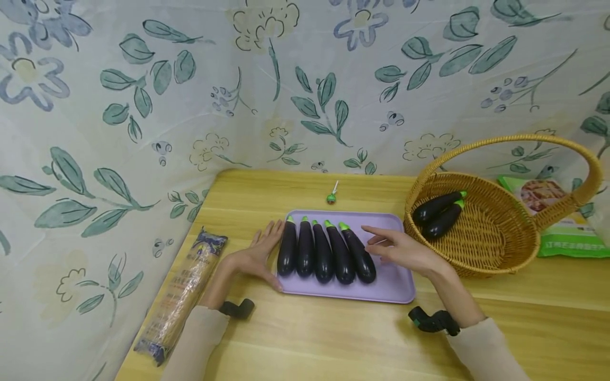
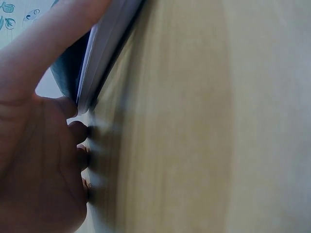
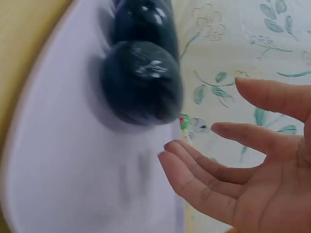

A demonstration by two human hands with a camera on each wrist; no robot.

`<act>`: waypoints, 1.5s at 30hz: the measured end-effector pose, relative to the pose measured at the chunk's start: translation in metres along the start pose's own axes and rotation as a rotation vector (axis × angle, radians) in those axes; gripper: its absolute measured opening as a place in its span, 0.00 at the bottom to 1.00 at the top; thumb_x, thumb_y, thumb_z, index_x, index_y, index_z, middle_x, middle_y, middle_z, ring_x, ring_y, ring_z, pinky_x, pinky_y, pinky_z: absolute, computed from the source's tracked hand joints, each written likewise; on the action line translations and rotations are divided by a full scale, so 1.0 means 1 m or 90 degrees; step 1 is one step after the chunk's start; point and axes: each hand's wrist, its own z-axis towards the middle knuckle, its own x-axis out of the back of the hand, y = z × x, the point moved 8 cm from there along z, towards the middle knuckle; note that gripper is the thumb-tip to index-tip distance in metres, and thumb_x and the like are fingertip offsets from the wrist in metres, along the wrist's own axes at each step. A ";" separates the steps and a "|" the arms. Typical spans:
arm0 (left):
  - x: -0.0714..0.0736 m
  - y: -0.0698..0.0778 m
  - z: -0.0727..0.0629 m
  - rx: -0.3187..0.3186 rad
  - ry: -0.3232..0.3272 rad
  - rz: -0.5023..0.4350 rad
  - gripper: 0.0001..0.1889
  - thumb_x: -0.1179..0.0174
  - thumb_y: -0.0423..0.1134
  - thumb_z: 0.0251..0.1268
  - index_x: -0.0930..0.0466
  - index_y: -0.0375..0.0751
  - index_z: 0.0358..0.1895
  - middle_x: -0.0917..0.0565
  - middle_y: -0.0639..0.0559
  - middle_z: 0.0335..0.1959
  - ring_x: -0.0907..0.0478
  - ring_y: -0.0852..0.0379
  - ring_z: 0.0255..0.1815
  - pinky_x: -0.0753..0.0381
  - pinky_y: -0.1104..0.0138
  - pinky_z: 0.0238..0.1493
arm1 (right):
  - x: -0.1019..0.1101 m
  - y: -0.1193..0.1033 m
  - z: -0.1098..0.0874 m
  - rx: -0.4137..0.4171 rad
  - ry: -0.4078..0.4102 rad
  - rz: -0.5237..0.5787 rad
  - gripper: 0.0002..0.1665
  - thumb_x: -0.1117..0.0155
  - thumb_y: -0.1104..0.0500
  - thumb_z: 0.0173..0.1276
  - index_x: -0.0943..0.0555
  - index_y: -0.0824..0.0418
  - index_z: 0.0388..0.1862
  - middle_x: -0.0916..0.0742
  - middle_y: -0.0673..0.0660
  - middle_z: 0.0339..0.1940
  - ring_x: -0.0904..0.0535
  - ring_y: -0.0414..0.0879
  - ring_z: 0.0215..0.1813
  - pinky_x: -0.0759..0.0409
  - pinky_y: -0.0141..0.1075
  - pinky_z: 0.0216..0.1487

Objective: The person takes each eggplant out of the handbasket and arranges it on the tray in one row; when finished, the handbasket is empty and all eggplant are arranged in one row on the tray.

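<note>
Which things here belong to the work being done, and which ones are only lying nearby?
Seemingly in the work:
eggplants, five on the tray, two in the basket
tray
basket

Only lying nearby, it seems:
lollipop
long packet
green bag

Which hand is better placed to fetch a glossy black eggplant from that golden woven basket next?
Likely the right hand: it's empty and nearer the golden woven basket. The left hand is at the left edge of the rectangular purple tray.

5 eggplants (image 1: 323, 255) lie on the tray (image 1: 393, 283) left of the basket (image 1: 493, 230).
</note>
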 end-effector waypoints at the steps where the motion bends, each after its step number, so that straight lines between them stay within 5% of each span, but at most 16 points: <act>1: 0.000 -0.001 0.000 -0.001 0.002 0.000 0.85 0.15 0.61 0.33 0.77 0.39 0.83 0.76 0.40 0.85 0.82 0.38 0.85 0.77 0.38 0.83 | 0.003 -0.002 -0.004 0.004 -0.001 -0.007 0.41 0.39 0.50 0.78 0.40 0.58 0.84 0.23 0.72 0.71 0.20 0.58 0.64 0.14 0.51 0.61; 5: -0.001 -0.002 0.000 0.001 0.002 0.001 0.85 0.15 0.61 0.33 0.77 0.40 0.83 0.76 0.41 0.85 0.82 0.39 0.86 0.78 0.39 0.83 | 0.018 -0.012 -0.021 0.031 -0.002 -0.034 0.39 0.40 0.48 0.79 0.38 0.58 0.83 0.22 0.70 0.71 0.19 0.59 0.64 0.16 0.52 0.61; 9: -0.001 -0.002 0.000 0.002 0.000 0.001 0.85 0.15 0.61 0.33 0.77 0.40 0.83 0.77 0.41 0.85 0.82 0.40 0.86 0.78 0.39 0.83 | 0.039 -0.019 -0.039 0.064 0.014 -0.047 0.34 0.42 0.49 0.81 0.33 0.58 0.80 0.17 0.66 0.67 0.18 0.58 0.64 0.15 0.42 0.58; 17: -0.002 -0.001 -0.001 0.004 -0.002 0.004 0.85 0.15 0.60 0.34 0.77 0.40 0.83 0.77 0.41 0.85 0.82 0.39 0.86 0.78 0.39 0.83 | 0.093 0.000 -0.064 0.035 0.117 -0.050 0.34 0.49 0.46 0.84 0.36 0.61 0.81 0.22 0.70 0.73 0.19 0.24 0.53 0.14 0.30 0.56; 21: -0.001 -0.001 -0.001 0.004 -0.002 0.003 0.85 0.15 0.60 0.34 0.78 0.40 0.83 0.77 0.41 0.85 0.82 0.39 0.86 0.78 0.39 0.83 | 0.114 0.019 -0.068 -0.016 0.184 -0.100 0.39 0.50 0.43 0.84 0.41 0.61 0.83 0.25 0.73 0.72 0.14 0.44 0.57 0.14 0.32 0.51; 24: -0.001 -0.001 -0.001 0.004 -0.002 0.000 0.85 0.15 0.60 0.34 0.77 0.40 0.83 0.77 0.41 0.85 0.82 0.39 0.86 0.78 0.39 0.83 | 0.125 0.034 -0.069 -0.064 0.233 -0.139 0.43 0.53 0.40 0.84 0.48 0.62 0.85 0.29 0.78 0.73 0.23 0.70 0.65 0.14 0.48 0.51; 26: -0.001 -0.001 0.000 0.003 -0.002 -0.001 0.85 0.15 0.60 0.34 0.77 0.40 0.83 0.77 0.41 0.85 0.82 0.39 0.86 0.78 0.39 0.83 | 0.130 0.045 -0.070 -0.098 0.260 -0.152 0.45 0.55 0.39 0.84 0.52 0.63 0.86 0.33 0.82 0.74 0.31 0.78 0.69 0.17 0.60 0.53; 30: -0.001 -0.001 0.000 0.001 -0.002 0.000 0.85 0.15 0.60 0.34 0.77 0.40 0.83 0.76 0.40 0.85 0.82 0.39 0.86 0.78 0.39 0.83 | 0.135 0.062 -0.069 -0.148 0.299 -0.126 0.48 0.56 0.38 0.83 0.59 0.64 0.86 0.40 0.85 0.76 0.40 0.83 0.72 0.28 0.74 0.60; 45: -0.001 -0.001 0.000 0.000 0.003 -0.002 0.85 0.14 0.60 0.33 0.78 0.39 0.83 0.77 0.40 0.85 0.82 0.38 0.85 0.78 0.39 0.83 | 0.132 0.089 -0.055 -0.202 0.347 -0.049 0.50 0.55 0.39 0.82 0.62 0.63 0.86 0.40 0.84 0.76 0.38 0.82 0.71 0.29 0.73 0.62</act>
